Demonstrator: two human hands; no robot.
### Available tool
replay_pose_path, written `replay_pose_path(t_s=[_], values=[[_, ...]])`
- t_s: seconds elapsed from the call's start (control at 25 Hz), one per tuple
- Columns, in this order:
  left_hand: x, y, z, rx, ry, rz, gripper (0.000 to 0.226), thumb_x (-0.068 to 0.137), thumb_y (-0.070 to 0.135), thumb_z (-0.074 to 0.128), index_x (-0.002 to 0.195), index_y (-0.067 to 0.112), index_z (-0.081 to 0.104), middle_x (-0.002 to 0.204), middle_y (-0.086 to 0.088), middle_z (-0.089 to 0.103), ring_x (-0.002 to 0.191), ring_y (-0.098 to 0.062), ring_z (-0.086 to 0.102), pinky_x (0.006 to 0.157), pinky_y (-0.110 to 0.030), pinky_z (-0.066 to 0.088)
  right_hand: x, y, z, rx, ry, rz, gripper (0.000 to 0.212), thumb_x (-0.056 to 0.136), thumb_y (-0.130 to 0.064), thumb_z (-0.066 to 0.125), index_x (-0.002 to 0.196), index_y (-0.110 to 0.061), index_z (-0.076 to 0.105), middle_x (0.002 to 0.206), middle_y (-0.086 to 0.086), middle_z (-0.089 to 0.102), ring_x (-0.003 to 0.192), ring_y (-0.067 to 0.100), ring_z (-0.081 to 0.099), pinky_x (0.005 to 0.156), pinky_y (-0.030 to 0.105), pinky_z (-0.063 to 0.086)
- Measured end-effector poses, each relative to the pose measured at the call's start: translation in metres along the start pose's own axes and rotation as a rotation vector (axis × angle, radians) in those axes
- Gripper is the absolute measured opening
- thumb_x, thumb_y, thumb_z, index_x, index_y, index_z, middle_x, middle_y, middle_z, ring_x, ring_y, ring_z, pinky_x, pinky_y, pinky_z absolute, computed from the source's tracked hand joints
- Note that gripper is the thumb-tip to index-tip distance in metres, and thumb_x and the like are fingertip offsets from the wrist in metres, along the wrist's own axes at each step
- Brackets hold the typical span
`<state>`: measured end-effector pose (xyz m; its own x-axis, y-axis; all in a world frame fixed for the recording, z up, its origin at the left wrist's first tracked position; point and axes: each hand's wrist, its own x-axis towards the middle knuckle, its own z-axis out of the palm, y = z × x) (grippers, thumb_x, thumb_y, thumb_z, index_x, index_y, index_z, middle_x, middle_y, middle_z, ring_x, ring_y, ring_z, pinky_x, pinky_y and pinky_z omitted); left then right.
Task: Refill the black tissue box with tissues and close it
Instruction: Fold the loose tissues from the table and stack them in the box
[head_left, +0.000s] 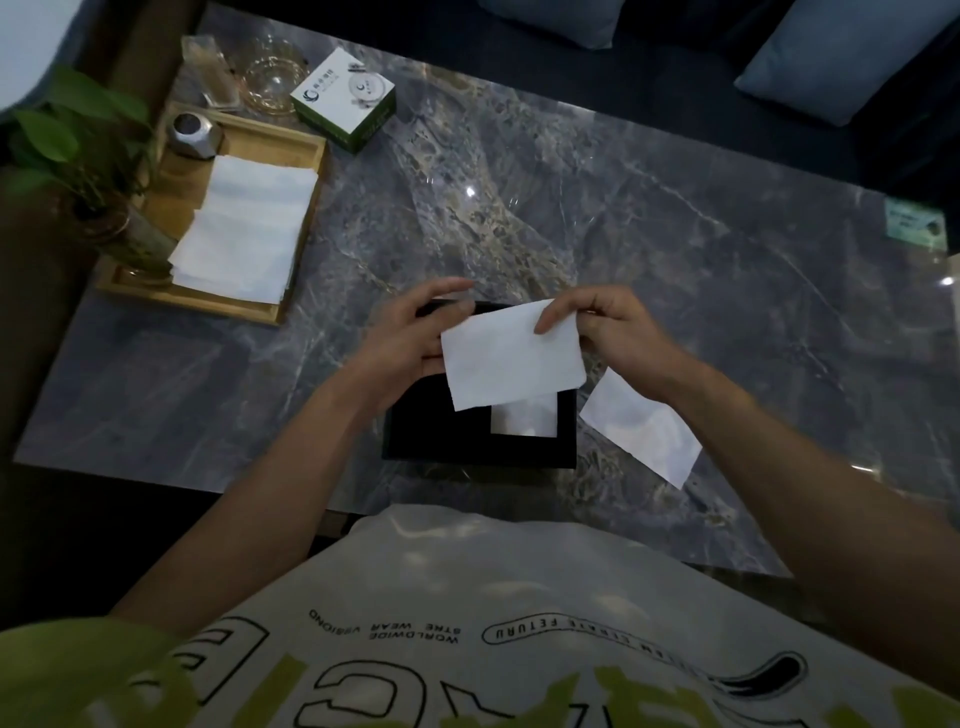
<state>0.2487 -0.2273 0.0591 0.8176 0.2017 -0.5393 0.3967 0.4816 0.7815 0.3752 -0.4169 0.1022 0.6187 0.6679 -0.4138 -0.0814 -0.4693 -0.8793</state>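
At far left, beside a leafy green potted plant (67, 135) and parked on a shallow wooden tray (260, 137): a stack of flat white tissues (244, 228), probably kept there as refill stock within easy reach of the left arm. Between tray and box, bare grey marble tabletop (260, 374), with room enough to carry sheets across. At centre, close to the table's front edge, the square black tissue box (441, 431), with a small white patch of tissue (524, 418) visible in its opening. Over its far left corner, the left hand (410, 338), fingers stretched along the rim and meeting the left edge of a single white tissue sheet (511, 353); steadying the box or pinching the sheet, cannot tell. Held spread above the box, that sheet, seemingly for folding or laying in. At its far right corner, the right hand (618, 332), pinching it between thumb and forefinger. Just right of the box, flat on the marble, another loose white tissue (641, 431), partly hidden by the right forearm and liable to be brushed toward the front edge. Further right, open tabletop.
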Motion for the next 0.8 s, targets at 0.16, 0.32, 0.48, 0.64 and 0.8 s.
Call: replay_pose_path(t_s=[0.16, 0.32, 0.48, 0.64, 0.8], values=[[0.003, -0.001, 0.002, 0.164, -0.085, 0.034, 0.021, 0.080, 0.010, 0.074, 0.099, 0.019, 0.072, 0.086, 0.001, 0.075, 0.077, -0.011, 0.070, 0.065, -0.028, 0.059, -0.002, -0.011, 0.003, 0.095, 0.029, 0.053, 0.043, 0.089, 0.011, 0.034, 0.080, -0.017, 0.065, 0.080, 0.003, 0.058, 0.062, 0.004, 0.057, 0.052, 0.018, 0.044], [0.007, -0.008, 0.004, 0.078, -0.085, 0.048, 0.019, 0.081, 0.004, 0.071, 0.093, 0.018, 0.073, 0.084, 0.003, 0.075, 0.075, -0.009, 0.069, 0.066, -0.024, 0.056, 0.001, -0.012, -0.002, 0.432, -0.032, 0.242, 0.027, 0.098, -0.019, 0.041, 0.120, -0.021, 0.057, 0.098, 0.014, 0.065, 0.081, 0.021, 0.069, 0.064, 0.034, 0.055], [0.007, -0.018, 0.004, 0.015, -0.051, 0.061, 0.019, 0.082, 0.003, 0.069, 0.095, 0.018, 0.071, 0.087, 0.001, 0.073, 0.079, -0.011, 0.068, 0.068, -0.025, 0.055, 0.005, 0.008, 0.003, 0.288, -0.025, 0.245, 0.046, 0.083, -0.005, 0.071, 0.124, -0.014, 0.054, 0.108, 0.011, 0.068, 0.090, 0.023, 0.070, 0.075, 0.039, 0.058], [0.004, -0.025, 0.005, 0.057, -0.075, -0.032, 0.026, 0.083, 0.002, 0.068, 0.102, 0.018, 0.069, 0.077, 0.000, 0.071, 0.074, -0.012, 0.067, 0.067, -0.028, 0.054, 0.003, 0.011, 0.000, 0.193, -0.095, 0.233, 0.039, 0.080, 0.010, 0.067, 0.113, -0.009, 0.058, 0.087, 0.008, 0.075, 0.077, 0.020, 0.071, 0.065, 0.030, 0.055], [0.003, -0.026, 0.007, 0.141, -0.238, -0.144, 0.023, 0.090, 0.020, 0.063, 0.111, 0.014, 0.069, 0.094, -0.001, 0.075, 0.086, -0.015, 0.071, 0.074, -0.029, 0.058, 0.000, 0.009, -0.001, 0.063, -0.244, 0.256, 0.035, 0.083, 0.008, 0.066, 0.116, -0.003, 0.058, 0.095, 0.015, 0.071, 0.082, 0.021, 0.069, 0.063, 0.027, 0.054]])
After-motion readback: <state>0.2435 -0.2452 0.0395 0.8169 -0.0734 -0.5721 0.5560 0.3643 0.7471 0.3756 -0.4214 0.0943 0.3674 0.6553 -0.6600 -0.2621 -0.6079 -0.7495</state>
